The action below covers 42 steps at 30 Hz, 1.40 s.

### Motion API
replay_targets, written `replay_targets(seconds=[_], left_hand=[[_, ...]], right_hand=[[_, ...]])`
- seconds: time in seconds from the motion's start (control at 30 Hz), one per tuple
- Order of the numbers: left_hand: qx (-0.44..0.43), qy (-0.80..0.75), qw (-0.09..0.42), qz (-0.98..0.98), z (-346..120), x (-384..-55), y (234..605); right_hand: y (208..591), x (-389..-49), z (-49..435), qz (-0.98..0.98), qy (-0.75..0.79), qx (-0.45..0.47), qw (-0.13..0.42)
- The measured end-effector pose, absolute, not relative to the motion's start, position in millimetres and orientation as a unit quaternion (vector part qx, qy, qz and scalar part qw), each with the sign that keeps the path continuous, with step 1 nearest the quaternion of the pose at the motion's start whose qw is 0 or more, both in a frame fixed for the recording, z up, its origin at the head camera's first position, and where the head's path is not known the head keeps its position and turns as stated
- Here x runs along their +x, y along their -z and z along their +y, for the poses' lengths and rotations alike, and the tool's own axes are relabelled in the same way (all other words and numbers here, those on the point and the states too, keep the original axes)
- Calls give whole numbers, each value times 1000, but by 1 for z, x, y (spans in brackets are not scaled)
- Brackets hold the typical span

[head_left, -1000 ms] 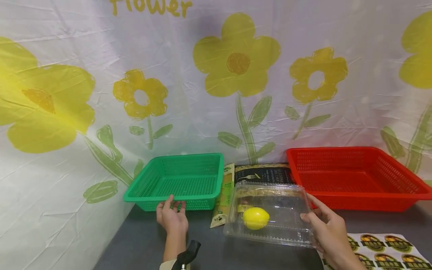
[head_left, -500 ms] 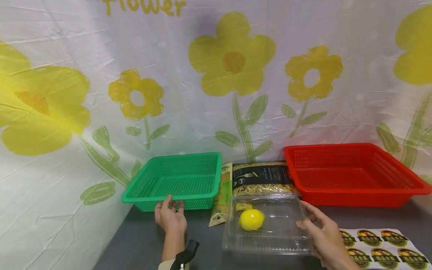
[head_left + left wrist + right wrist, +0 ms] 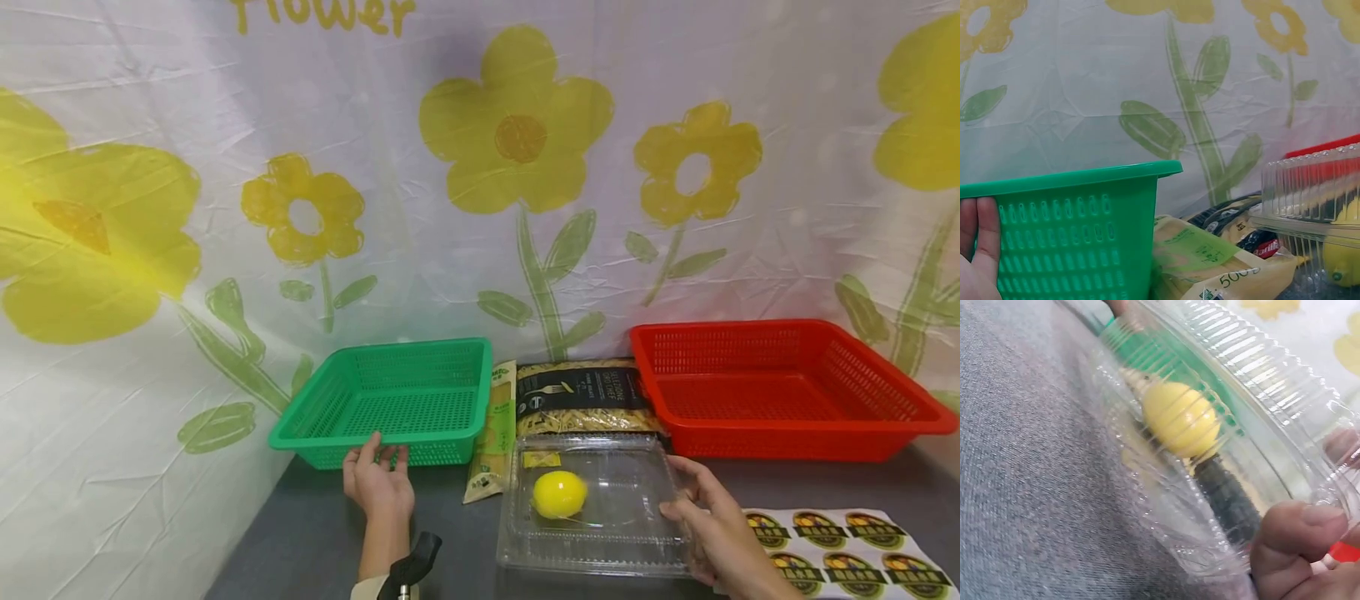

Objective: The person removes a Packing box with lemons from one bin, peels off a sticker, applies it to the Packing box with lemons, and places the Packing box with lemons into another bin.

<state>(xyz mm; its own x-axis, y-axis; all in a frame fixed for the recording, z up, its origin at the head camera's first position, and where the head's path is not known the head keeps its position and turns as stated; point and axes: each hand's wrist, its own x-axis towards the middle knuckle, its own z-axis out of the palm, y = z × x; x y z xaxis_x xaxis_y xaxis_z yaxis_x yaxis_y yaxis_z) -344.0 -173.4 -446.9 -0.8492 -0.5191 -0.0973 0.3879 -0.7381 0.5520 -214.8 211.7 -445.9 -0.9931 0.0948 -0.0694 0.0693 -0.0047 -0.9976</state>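
My left hand (image 3: 382, 490) holds the front rim of the green basket (image 3: 296, 425); in the left wrist view its fingers (image 3: 987, 228) lie against the perforated wall under the rim. In my right hand (image 3: 720, 521) is the right edge of a clear plastic clamshell box (image 3: 630, 500), with the thumb on the near side. A yellow lemon (image 3: 559, 494) sits inside, towards the box's left. Above the lemon, a small yellow rectangle (image 3: 542, 459) shows through the plastic. The right wrist view shows the box slanted close to grey cloth (image 3: 1035, 487). Whether it rests fully on the table cannot be seen.
A pasta bag (image 3: 581, 400) with a black label and a slim beige-green packet (image 3: 497, 442) lie between the baskets. The red basket (image 3: 795, 442) stands back right. A sticker sheet (image 3: 847, 550) lies front right on the dark table (image 3: 457, 558), before a flower-printed cloth (image 3: 420, 292).
The clamshell box has come down and nearer with the lemon inside, uncovering more of the pasta bag. My right hand moved with it. The left hand stays at the green basket.
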Motion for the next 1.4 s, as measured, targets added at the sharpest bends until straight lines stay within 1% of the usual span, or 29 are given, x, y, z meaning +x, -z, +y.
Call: replay_targets(seconds=[0.3, 0.43, 0.53, 0.6, 0.77, 0.9, 1.13, 1.4], left_hand=[[127, 927, 238, -261, -175, -342, 447], [122, 936, 213, -251, -177, -341, 442], [126, 944, 185, -242, -180, -340, 437], [134, 945, 166, -246, -182, -338, 433], [143, 939, 115, -291, -192, -328, 427], [146, 924, 93, -342, -204, -320, 425], [127, 866, 63, -480, -209, -315, 429], [91, 775, 54, -623, -184, -306, 436]], right_hand=[[444, -217, 217, -713, -699, -42, -27], [444, -220, 223, -728, -683, -35, -43], [440, -222, 227, -751, -657, -40, -60], [438, -223, 230, -770, -634, -40, -61], [434, -223, 233, -798, -600, -40, -43], [433, -220, 236, -810, -585, -32, -28], [426, -213, 241, -839, -544, -18, 7], [420, -206, 237, -866, -499, 22, 26]])
